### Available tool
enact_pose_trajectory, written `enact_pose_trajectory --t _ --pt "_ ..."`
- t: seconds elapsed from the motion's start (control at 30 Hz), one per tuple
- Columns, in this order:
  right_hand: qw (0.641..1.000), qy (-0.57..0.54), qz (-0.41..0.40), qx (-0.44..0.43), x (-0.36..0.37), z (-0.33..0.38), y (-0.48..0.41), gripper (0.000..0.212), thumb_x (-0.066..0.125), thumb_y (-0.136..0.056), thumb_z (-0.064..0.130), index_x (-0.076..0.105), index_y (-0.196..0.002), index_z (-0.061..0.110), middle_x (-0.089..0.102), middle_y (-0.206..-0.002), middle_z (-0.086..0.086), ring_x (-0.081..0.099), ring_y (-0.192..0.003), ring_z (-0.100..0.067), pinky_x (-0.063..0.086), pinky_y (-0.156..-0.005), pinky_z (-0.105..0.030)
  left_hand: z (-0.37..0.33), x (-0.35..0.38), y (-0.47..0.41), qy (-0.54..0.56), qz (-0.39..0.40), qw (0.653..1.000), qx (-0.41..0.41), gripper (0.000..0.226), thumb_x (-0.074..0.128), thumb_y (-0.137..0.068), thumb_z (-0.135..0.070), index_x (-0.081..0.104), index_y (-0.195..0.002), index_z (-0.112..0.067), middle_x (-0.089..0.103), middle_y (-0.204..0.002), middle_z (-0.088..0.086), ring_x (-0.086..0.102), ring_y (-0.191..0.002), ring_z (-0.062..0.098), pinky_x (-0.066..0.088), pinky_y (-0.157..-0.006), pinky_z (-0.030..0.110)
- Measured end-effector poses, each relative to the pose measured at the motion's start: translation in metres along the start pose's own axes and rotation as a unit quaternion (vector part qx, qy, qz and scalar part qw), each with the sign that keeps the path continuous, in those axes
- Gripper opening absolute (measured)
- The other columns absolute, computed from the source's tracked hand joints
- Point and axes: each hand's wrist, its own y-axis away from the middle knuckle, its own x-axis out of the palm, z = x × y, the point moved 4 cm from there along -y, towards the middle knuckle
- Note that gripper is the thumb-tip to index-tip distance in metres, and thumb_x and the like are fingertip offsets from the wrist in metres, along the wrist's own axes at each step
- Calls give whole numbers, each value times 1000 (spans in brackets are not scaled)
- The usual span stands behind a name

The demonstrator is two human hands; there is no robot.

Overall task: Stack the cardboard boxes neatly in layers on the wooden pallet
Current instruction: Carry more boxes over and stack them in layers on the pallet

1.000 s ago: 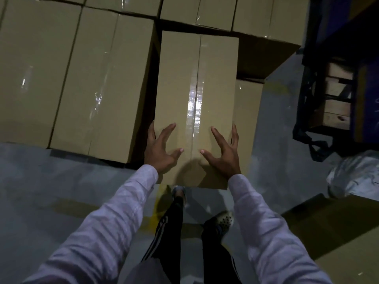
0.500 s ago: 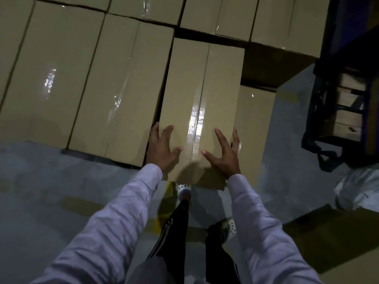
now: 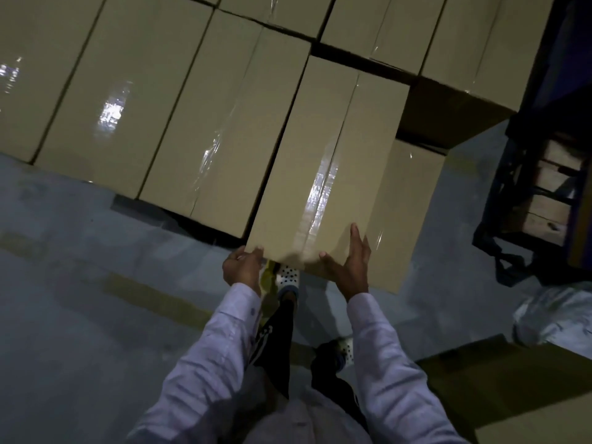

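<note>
The stacked boxes (image 3: 128,100) fill the left and far side, with taped tops level and sides touching. The handled box (image 3: 323,161) lies on the top layer, just beside its left neighbour; a lower box (image 3: 413,213) shows past its right edge.

The left hand (image 3: 242,269) grips the near left corner, fingers curled over the edge. The right hand (image 3: 347,267) presses the near right corner, fingers straight and thumb on top.

The grey concrete floor (image 3: 80,315) below carries a faded yellow line (image 3: 153,293). At right are wooden boards (image 3: 544,219) in a dark blue frame (image 3: 493,200), crumpled plastic wrap (image 3: 557,315) and a further box (image 3: 512,389). Lighting is dim.
</note>
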Motion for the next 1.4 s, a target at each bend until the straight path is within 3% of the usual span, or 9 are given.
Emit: enact_pose_trajectory --t 0.23,0.33,0.5,0.7,0.93,1.13,1.23,1.33,1.4 --pt "1000 -23 0 -10 15 5 -10 108 91 -82 39 25 -167 48 -5 -177 7 7 -164 -14 23 -131 -41 -35 -1 -2 96 64 992 -59 19 77 -90 4 72 -106 14 76 -103 25 77 -87 36 65 -89 46" --pt "998 -55 -30 -3 15 1 -12 107 85 -77 47 26 -167 45 7 -177 4 12 -163 -13 25 -130 -43 -45 -3 -10 123 125 976 -129 24 67 -100 -11 67 -118 5 71 -119 22 71 -116 41 65 -82 48" --pt "979 -152 -87 102 18 -20 1 107 86 -77 41 31 -168 29 41 -166 -7 45 -150 -26 41 -124 -50 -62 -8 -7 169 135 954 -206 26 48 -113 -17 56 -128 3 56 -146 20 52 -141 37 49 -111 56" --pt "978 -159 -51 121 40 -77 -27 103 86 -67 57 30 -152 67 49 -162 7 55 -143 -23 48 -118 -52 -77 -9 3 166 139 948 -234 39 48 -113 -11 47 -150 3 51 -143 22 46 -147 39 41 -119 59" --pt "982 -126 -64 127 34 -50 -20 112 80 -65 60 23 -161 51 50 -161 1 53 -143 -27 44 -121 -50 -74 -5 -8 151 137 947 -247 27 48 -114 -13 57 -136 -1 53 -152 17 51 -143 38 47 -115 56" --pt "988 -81 -51 117 22 -26 -7 108 85 -76 50 27 -167 42 46 -164 -3 47 -148 -28 38 -126 -44 -61 -3 -20 65 128 968 -206 41 49 -110 -27 57 -147 -12 64 -134 12 64 -116 34 55 -89 52" --pt "995 -29 -56 82 4 -4 10 101 83 -88 34 24 -170 30 33 -168 -8 38 -152 -28 34 -127 -42 -59 4 -12 -43 54 990 -122 52 69 -82 -25 64 -131 -8 65 -120 12 62 -94 33 59 -76 47" --pt "995 -8 -97 9 -37 -2 42 85 80 -90 17 40 -165 20 40 -160 -8 44 -142 -18 37 -111 -8 -48 24 14 -179 53 983 -4 79 72 -57 -40 65 -128 -6 70 -123 15 69 -100 34 60 -89 49" --pt "991 27 -127 -30 -75 -5 77 74 76 -94 13 46 -161 23 47 -157 -4 50 -137 -14 36 -101 -3 -38 41 51 -323 124 930 121 73 71 -62 -51 69 -118 -5 72 -120 17 71 -108 36 58 -93 40"
